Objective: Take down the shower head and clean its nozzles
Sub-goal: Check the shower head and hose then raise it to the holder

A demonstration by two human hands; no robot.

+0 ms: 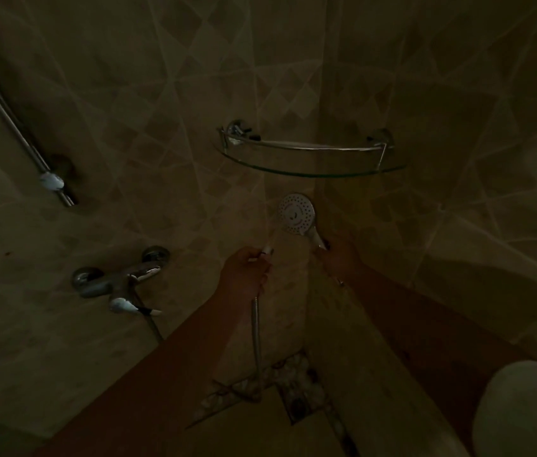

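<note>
In a dim tiled shower corner, below the glass shelf (pixel 310 159), shower head (pixel 297 213) held up by its handle in the curled right hand (pixel 343 258), nozzles facing the camera, hose (pixel 256 341) end gripped in the closed left hand (pixel 244 272), detached from the head.

Shiny chrome-look plastic on the shower head (pixel 297 212), face dotted with nozzles. Ribbed, glossy metal along the hose (pixel 256 328). Polished chrome on the mixer tap (pixel 118 277) and riser rail (pixel 13 127). Clear glass with a bright metal rail on the corner shelf (pixel 310 159). Matt, stone-look wall tiles (pixel 458 94).
</note>
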